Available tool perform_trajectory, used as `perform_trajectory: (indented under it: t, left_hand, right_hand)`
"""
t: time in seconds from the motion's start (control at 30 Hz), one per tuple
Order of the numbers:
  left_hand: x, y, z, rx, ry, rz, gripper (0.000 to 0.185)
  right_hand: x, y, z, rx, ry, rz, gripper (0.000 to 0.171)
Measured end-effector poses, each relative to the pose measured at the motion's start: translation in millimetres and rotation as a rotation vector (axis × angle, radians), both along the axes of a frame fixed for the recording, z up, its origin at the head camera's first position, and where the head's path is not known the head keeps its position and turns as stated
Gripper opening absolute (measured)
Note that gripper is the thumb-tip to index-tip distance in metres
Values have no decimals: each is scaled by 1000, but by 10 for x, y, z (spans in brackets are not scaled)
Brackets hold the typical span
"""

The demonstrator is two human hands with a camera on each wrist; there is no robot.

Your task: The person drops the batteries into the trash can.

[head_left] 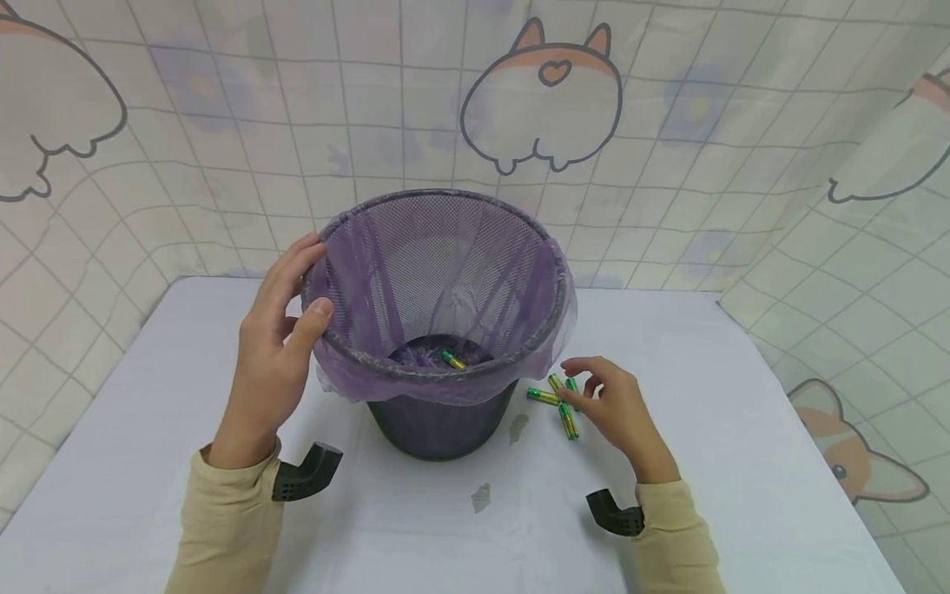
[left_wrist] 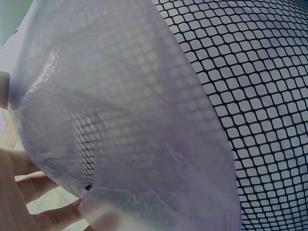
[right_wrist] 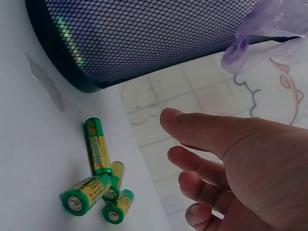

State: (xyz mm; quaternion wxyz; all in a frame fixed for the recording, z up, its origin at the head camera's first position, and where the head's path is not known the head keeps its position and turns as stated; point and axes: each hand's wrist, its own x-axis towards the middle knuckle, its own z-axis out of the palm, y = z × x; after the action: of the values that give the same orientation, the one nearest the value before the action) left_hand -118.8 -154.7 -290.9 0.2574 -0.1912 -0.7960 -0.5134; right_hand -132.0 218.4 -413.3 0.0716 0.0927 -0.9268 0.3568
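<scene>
A dark mesh wastebasket (head_left: 438, 433) stands upright, lined with a thin purple plastic bag (head_left: 356, 375) folded over its rim. My left hand (head_left: 278, 338) grips the left side of the rim through the bag, thumb and fingers spread along it. One green and yellow battery (head_left: 453, 360) lies inside at the bottom. Several similar AA-size batteries (right_wrist: 97, 147) lie close together on the table, right of the basket. My right hand (head_left: 610, 400) hovers beside and above them, thumb and fingers apart, holding nothing. In the left wrist view, the bag (left_wrist: 144, 120) hides part of the mesh.
The white table (head_left: 416, 536) carries two small grey worn patches (head_left: 481, 497) in front of and beside the basket. A pale checked curtain (head_left: 401, 99) with cartoon animals hangs behind and on both sides. A black device (head_left: 308, 474) is strapped at each wrist.
</scene>
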Motion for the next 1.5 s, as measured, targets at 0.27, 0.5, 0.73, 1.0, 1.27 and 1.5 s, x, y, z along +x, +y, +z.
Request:
perform_trajectory:
  t: [0.27,0.5,0.73,1.0,1.27,1.5]
  left_hand:
    - [0,-6,8,7,-1,-4,47]
    - [6,-19,8,-6,-5,6,48]
    - [10,-23,3,-8,-5,6,48]
    - [10,-28,-15,2,14,2,48]
    - [0,-13,-22,19,29,-5,47]
    - [-12,0,-17,10,23,-3,47]
  right_hand:
    - [-15,-46,-80,-7,-38,14,35]
    - [-30,-79,-162,1,-34,27,34]
    - [-21,-133,-235,32,-22,44,33]
    - [-3,-169,-277,61,-36,49,31]
    - [-23,-182,-292,105,-27,42,30]
    - [-39,-203,-314,150,-36,22,29]
